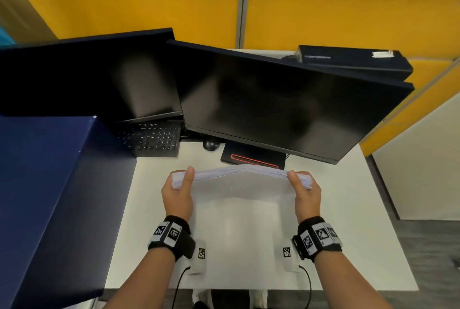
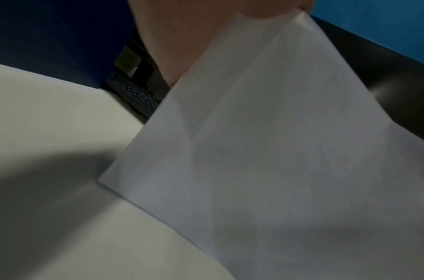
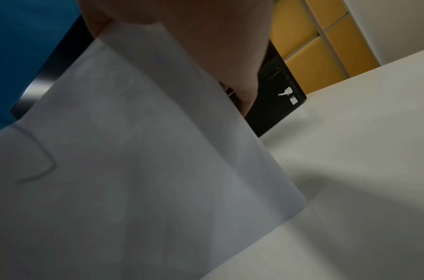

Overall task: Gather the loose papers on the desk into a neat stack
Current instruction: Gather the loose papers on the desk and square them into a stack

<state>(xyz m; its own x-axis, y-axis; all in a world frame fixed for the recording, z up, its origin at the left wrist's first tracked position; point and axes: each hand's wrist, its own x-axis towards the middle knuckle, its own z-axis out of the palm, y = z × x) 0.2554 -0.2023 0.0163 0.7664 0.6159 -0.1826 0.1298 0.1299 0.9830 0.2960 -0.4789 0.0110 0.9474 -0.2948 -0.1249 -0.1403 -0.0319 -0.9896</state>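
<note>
A thick stack of white papers (image 1: 242, 184) stands on its long edge on the white desk (image 1: 348, 221), its top edge bowed upward in the middle. My left hand (image 1: 178, 190) grips the stack's left end with the thumb on the near face. My right hand (image 1: 305, 193) grips the right end the same way. In the left wrist view the near sheet (image 2: 277, 151) slopes down to the desk below my palm. In the right wrist view the paper (image 3: 146, 161) fills the left side, its bottom corner touching the desk; the fingers behind the stack are hidden.
Two dark monitors (image 1: 273, 102) stand behind the stack, with a black keyboard (image 1: 149, 138) and mouse (image 1: 211, 144) under them. A dark blue box (image 1: 49, 196) fills the desk's left side. A black computer case (image 1: 353, 59) sits back right. Yellow partition panels (image 1: 149, 4) close the rear.
</note>
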